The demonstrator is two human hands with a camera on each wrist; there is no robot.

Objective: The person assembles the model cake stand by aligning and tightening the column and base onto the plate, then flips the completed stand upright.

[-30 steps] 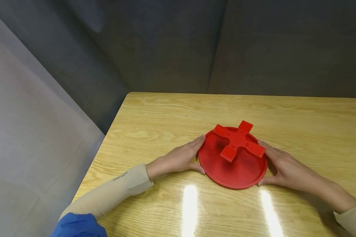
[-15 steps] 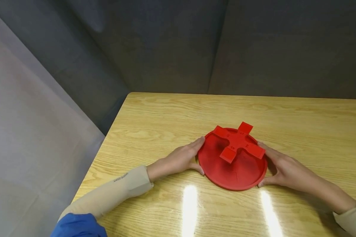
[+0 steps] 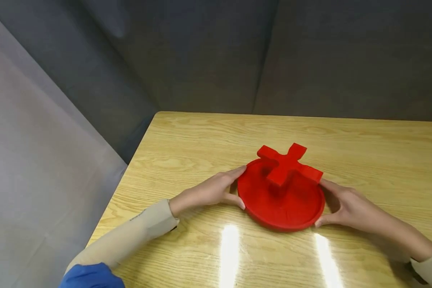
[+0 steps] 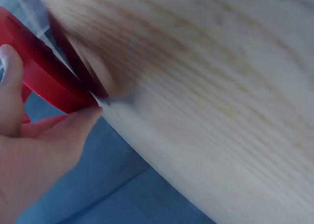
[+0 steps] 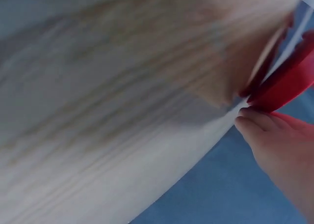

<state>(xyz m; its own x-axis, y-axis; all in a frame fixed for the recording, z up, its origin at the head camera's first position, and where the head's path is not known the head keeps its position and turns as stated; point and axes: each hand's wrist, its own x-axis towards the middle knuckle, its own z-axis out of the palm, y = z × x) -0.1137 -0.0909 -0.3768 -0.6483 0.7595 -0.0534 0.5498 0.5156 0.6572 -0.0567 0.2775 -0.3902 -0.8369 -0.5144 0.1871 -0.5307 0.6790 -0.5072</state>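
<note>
On the wooden table is a red round dish (image 3: pixel 284 214) with a raised rim. A red cross-shaped piece (image 3: pixel 286 163) with several flat arms stands above it, towards its far side. My left hand (image 3: pixel 216 190) holds the dish's left rim between thumb and fingers. On the opposite side my right hand (image 3: pixel 349 206) grips the rim the same way, partly behind a cross arm. In the left wrist view the thumb presses the side of the dish (image 4: pixel 49 81), fingertips by its lower edge. The right wrist view shows fingertips at the edge of the dish (image 5: pixel 287 84). Its underside is hidden.
The glossy wooden table (image 3: pixel 187 140) has its far and left edges in view. Grey cloth panels (image 3: pixel 201 60) stand behind it, and paler cloth (image 3: pixel 39 160) hangs at the left. Two bright light reflections lie on the near tabletop.
The dish and its cross have shifted slightly and now look blurred. The cross sits a little higher in the head view, and the left hand has moved slightly left with the rim.
</note>
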